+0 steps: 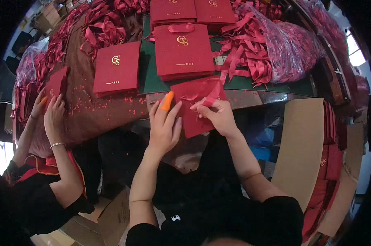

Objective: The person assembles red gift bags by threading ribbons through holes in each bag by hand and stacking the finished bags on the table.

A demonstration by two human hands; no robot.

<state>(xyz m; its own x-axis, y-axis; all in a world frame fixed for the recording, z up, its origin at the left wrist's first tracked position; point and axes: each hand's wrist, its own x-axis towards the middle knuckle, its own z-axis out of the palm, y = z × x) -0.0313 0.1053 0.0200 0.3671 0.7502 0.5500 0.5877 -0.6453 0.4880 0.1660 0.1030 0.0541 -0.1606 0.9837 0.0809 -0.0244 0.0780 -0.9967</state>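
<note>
A red paper bag (pixel 194 119) lies tilted at the table's front edge, its lower corner over the edge. My left hand (pixel 164 125), with an orange cover on one finger, rests at the bag's left side, fingers apart. My right hand (pixel 218 115) pinches a red ribbon (pixel 214 95) over the bag's right part. Just behind it, a stack of red bags (pixel 184 51) with gold lettering lies on a green mat (pixel 149 74). Another stack of red bags (pixel 116 67) is to the left.
Bundled red ribbons (pixel 251 53) spill from a clear plastic sack (pixel 294 51) at the right. A cardboard box (pixel 298 139) with red bags stands at the lower right. On the left, a co-worker's hands (pixel 54 117) hold a red bag (pixel 57 84).
</note>
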